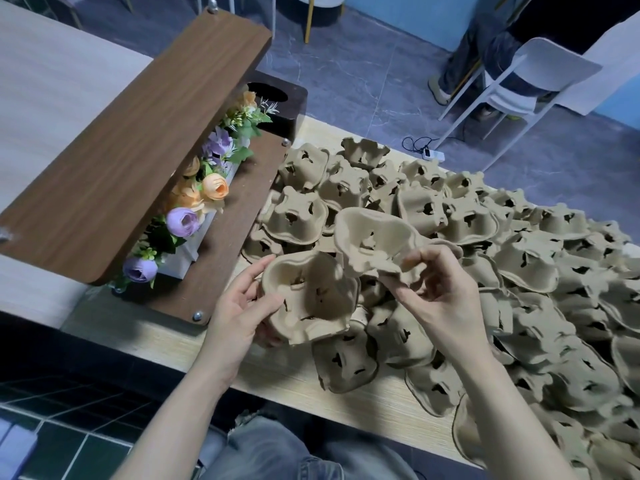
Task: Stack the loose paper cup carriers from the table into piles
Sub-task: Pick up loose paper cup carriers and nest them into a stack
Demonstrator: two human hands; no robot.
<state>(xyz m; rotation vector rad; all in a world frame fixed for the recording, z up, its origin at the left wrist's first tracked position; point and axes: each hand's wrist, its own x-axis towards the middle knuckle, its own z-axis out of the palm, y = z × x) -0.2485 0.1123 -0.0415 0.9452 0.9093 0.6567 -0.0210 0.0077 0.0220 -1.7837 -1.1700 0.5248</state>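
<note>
- Faded jeans (pixel 277 455) on the person's lap fill the bottom edge, closest to the lens, above a dark tiled floor (pixel 69 420).
- Both bare forearms reach up from there over the near edge of the light wooden table (pixel 277 375).
- The left hand (pixel 242 306) grips one paper cup carrier (pixel 308 296), hollow side facing up towards the camera; the thumb lies across its near rim and the fingers curl round its left side and underneath.
- The right hand (pixel 440 292) pinches the near rim of a second carrier (pixel 374 237) between thumb and fingertips, and it too shows its hollow side.
- The second carrier is held just above and to the right of the first, their rims close together or touching; I cannot tell which.
- Both held carriers are lifted clear of the table.
- A large heap of loose carriers (pixel 519 271) covers the table from the middle to the right edge, most lying bottom up and overlapping.
- Left of the heap stands a dark wooden two-board shelf (pixel 131 140), with artificial flowers (pixel 194 202) in purple, orange and green between its boards.
- Beyond the table, on the grey floor, are a white chair (pixel 519 81), a person's legs in jeans (pixel 467 53) beside it, and a white power strip (pixel 431 154) with a black cable.
</note>
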